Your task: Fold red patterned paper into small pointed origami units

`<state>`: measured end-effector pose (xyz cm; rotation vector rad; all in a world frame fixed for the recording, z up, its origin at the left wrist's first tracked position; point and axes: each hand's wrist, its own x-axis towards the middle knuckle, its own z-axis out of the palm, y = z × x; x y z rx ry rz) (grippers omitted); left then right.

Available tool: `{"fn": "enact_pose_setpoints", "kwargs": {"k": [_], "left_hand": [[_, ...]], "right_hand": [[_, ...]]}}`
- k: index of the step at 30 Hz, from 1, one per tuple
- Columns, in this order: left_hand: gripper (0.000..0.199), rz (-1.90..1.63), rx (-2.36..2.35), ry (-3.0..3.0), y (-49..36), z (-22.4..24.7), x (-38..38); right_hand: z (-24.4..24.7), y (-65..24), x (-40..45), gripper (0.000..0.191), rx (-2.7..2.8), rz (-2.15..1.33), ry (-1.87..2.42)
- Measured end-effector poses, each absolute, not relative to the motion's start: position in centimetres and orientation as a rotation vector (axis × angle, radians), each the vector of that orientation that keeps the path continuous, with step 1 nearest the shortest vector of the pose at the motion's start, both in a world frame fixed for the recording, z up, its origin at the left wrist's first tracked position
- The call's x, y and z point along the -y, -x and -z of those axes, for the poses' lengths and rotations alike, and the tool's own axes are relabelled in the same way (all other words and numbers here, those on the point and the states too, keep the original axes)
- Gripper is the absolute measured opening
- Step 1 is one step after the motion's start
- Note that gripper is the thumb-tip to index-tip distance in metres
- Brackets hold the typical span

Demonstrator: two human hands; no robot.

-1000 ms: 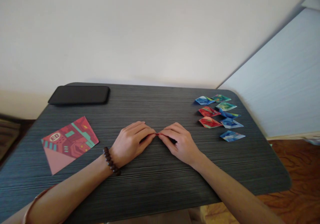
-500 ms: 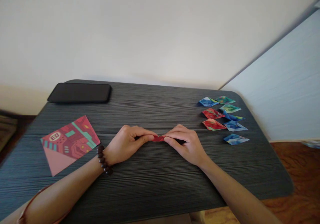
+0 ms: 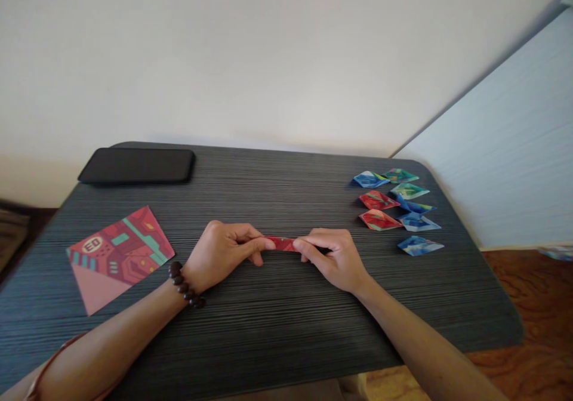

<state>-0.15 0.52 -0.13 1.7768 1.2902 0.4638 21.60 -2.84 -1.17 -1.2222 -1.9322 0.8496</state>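
A small strip of folded red paper (image 3: 283, 244) spans the gap between my two hands over the middle of the table. My left hand (image 3: 228, 249) pinches its left end between thumb and fingers; a dark beaded bracelet circles that wrist. The right end is pinched by my right hand (image 3: 335, 258), thumb on the near side. Both ends of the paper are hidden by fingertips. To the left lies a flat sheet of patterned red paper (image 3: 128, 246) with one corner folded over, showing a pink triangle.
Several folded paper pieces stand at the right: red ones (image 3: 379, 219), blue ones (image 3: 421, 246) and green ones (image 3: 409, 190). A black phone (image 3: 138, 165) lies at the back left of the dark table (image 3: 268, 329). A white wall (image 3: 268, 61) rises behind.
The fingertips have moved slightly apart, and more of the red paper strip shows between them. Its patterned face is now more visible. The view has shifted a little.
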Motion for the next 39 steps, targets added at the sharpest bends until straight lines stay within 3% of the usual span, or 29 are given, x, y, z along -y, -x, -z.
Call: {"fn": "enact_pose_setpoints", "kwargs": {"k": [8, 19, 24, 26, 33, 39], "left_hand": [[0.024, -0.327, -0.869, -1.820, 1.7, -0.1, -2.2], [0.030, -0.338, -1.111, -1.863, 1.4, 0.0, -1.6], [0.043, -0.498, -1.072, -2.187, 1.3, 0.6, -1.4], [0.039, -0.539, -1.036, -2.250, 1.3, 0.8, -1.4], [0.029, -0.511, -1.028, -2.199, 1.2, 0.4, -1.4], [0.026, -0.537, -0.896, -2.167, 1.2, 0.4, -1.4]], "right_hand": [[1.2, -22.1, 2.5, 0.027, 1.793, -1.080, 1.340], [1.1, -22.7, 2.3, 0.031, 1.762, -1.266, 1.285], [1.1, -22.5, 2.4, 0.024, 1.741, -1.324, 1.248], [1.1, -22.5, 2.4, 0.024, 1.744, -1.349, 1.252], [1.1, -22.5, 2.6, 0.031, 1.918, -1.048, 1.239], [1.2, -22.2, 2.5, 0.017, 1.924, -0.886, 1.248]]}}
